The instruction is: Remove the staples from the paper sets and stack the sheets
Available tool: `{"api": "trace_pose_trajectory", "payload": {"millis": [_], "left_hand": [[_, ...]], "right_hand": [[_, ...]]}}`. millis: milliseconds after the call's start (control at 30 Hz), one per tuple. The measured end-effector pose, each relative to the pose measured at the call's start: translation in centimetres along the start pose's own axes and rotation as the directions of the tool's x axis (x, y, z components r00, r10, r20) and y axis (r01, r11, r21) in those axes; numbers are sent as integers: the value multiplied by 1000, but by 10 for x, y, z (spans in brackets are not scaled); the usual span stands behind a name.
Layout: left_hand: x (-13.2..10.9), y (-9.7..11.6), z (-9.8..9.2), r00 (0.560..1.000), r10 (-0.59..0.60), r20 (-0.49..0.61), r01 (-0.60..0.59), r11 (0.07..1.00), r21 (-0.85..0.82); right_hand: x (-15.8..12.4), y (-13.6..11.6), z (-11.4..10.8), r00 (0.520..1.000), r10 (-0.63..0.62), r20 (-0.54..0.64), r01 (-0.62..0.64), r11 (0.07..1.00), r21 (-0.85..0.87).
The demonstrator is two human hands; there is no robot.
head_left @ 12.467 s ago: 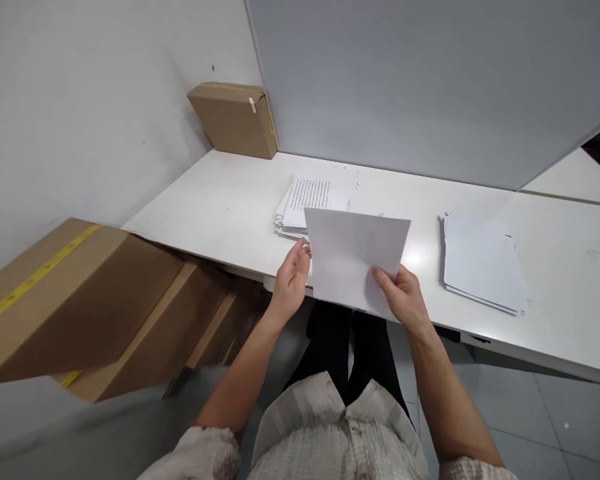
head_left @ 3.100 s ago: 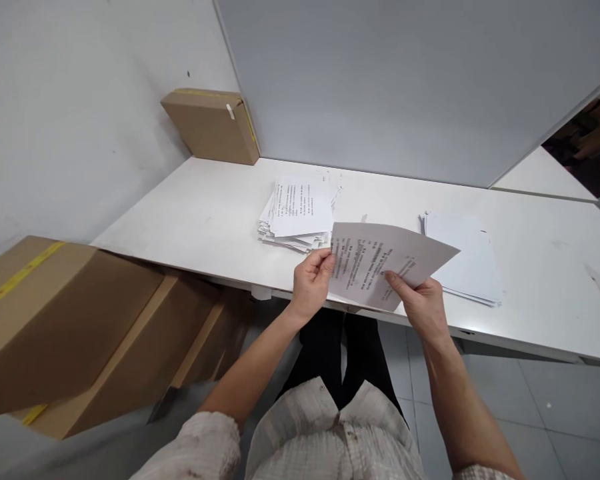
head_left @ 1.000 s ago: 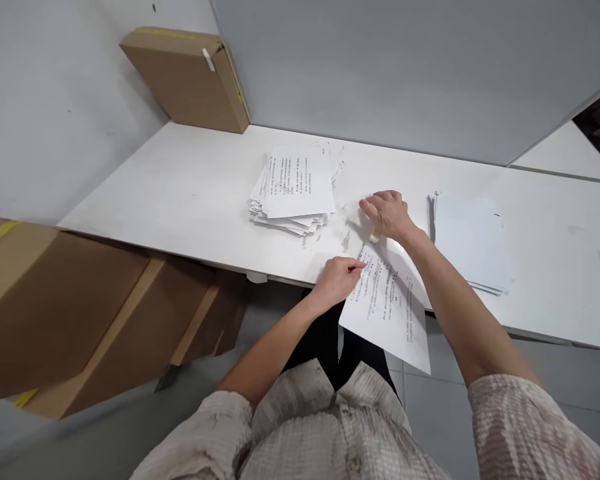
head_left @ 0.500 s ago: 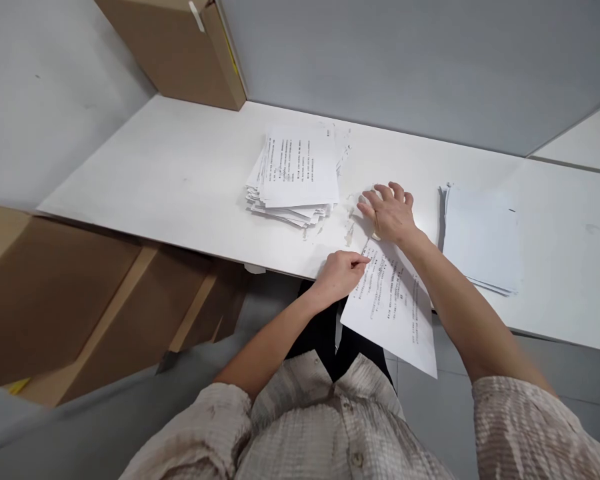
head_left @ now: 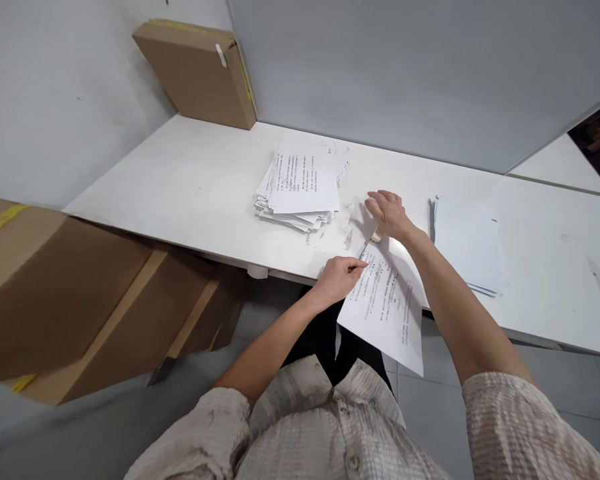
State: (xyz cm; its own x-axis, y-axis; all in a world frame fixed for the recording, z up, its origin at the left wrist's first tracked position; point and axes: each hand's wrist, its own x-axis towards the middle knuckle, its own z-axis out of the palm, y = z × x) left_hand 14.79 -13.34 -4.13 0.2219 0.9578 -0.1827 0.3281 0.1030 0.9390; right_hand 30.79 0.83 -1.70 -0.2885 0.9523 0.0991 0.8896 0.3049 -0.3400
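Observation:
A printed sheet (head_left: 387, 307) hangs partly over the table's front edge. My left hand (head_left: 339, 279) pinches it at its left edge, with thumb and forefinger together. Just beyond the sheet's far end, my right hand (head_left: 389, 215) has its fingers curled over a small pale object (head_left: 377, 235), too hidden to name; the object touches the paper's far corner. To the left lies an uneven pile of printed sheets (head_left: 307, 183). On the right is a neater stack of mostly blank-faced paper (head_left: 467, 247).
The white table (head_left: 180, 180) runs across the view against a grey panel (head_left: 405, 80). A cardboard box (head_left: 205, 80) stands at its back left. Larger cardboard boxes (head_left: 115, 307) are below the table's left front edge.
The fingers of my right hand were spread and have drawn together. The view has shifted a little, showing more of the back-left box. My left hand keeps its pinch on the sheet.

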Motion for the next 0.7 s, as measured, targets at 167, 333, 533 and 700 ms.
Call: {"api": "trace_pose_trajectory", "payload": {"millis": [167, 333, 533, 700], "left_hand": [[-41, -6, -16, 1000, 16, -11, -16, 1000, 14], [-65, -11, -33, 967, 202, -154, -207, 978, -16], [-43, -2, 0, 852, 476, -217, -485, 874, 15], [-22, -3, 12, 788, 583, -199, -563, 813, 149]], "right_hand": [[-68, -7, -36, 954, 175, -244, -110, 960, 257], [-191, -15, -32, 858, 511, 49, -479, 762, 435], [-240, -18, -6, 797, 558, 233, -451, 292, 844], [-212, 24, -50, 565, 804, -183, -396, 459, 795]]}}
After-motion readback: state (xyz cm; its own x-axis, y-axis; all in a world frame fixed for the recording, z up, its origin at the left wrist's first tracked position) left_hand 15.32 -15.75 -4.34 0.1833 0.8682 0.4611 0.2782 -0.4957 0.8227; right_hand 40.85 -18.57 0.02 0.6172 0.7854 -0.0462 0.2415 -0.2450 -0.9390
